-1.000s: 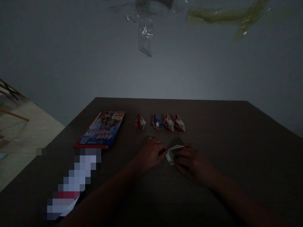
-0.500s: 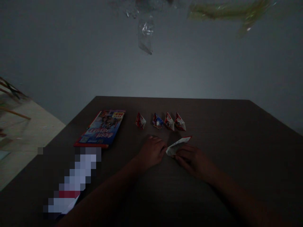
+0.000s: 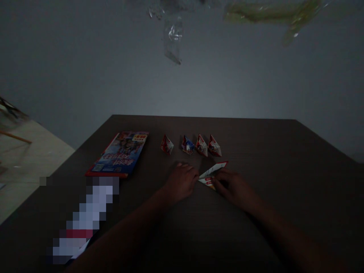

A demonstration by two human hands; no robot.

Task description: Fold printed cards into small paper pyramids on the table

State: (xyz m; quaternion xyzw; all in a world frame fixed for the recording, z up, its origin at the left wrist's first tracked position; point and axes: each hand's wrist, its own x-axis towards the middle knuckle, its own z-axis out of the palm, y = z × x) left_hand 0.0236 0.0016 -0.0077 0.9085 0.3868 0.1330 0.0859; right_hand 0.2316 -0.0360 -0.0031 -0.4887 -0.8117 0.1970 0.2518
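A folded piece of printed paper [image 3: 214, 169], white with red edges, lies between my hands near the middle of the table. My right hand [image 3: 231, 186] pinches its right side, thumb below and fingers above. At its left corner, my left hand [image 3: 182, 181] rests with curled fingers pressed against the paper. Beyond the hands stand small folded paper shapes in a row: a red and white one [image 3: 167, 145], a blue one [image 3: 187, 145], and two more red and white ones [image 3: 201, 145] [image 3: 214, 146] close together at the right.
On the left of the dark table [image 3: 270, 151] lies a stack of colourful printed booklets [image 3: 122, 153]. A pixelated pale item [image 3: 91, 216] is nearer to me. Behind the table rises a grey wall [image 3: 227, 76] with clear plastic [image 3: 173, 38] and yellowish tape [image 3: 264, 13].
The folded paper has turned and spread, so its lower flap with red print now shows. My hands have barely moved; the whole view has shifted slightly.
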